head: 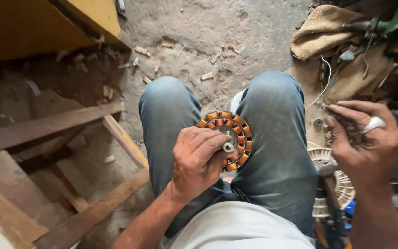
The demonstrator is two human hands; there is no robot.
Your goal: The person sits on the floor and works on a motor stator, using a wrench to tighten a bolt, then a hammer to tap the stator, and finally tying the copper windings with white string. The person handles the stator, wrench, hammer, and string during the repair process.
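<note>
A round motor stator (232, 133) with copper-orange windings around its rim rests between my knees, on my jeans. My left hand (198, 159) grips it from below, fingers curled over its centre and thumb by a small white piece at the hub. Off to the right, my right hand (367, 143) is raised over a cluttered patch of floor, its fingers closed on a small white piece and some dark small parts that I cannot make out.
A rough wooden frame (70, 152) lies on the dirt floor at left, under a yellow box (38, 25). Burlap sacking (328, 27), a white wire, white plastic fan parts (335, 180) and scrap crowd the right side. Wood chips litter the ground ahead.
</note>
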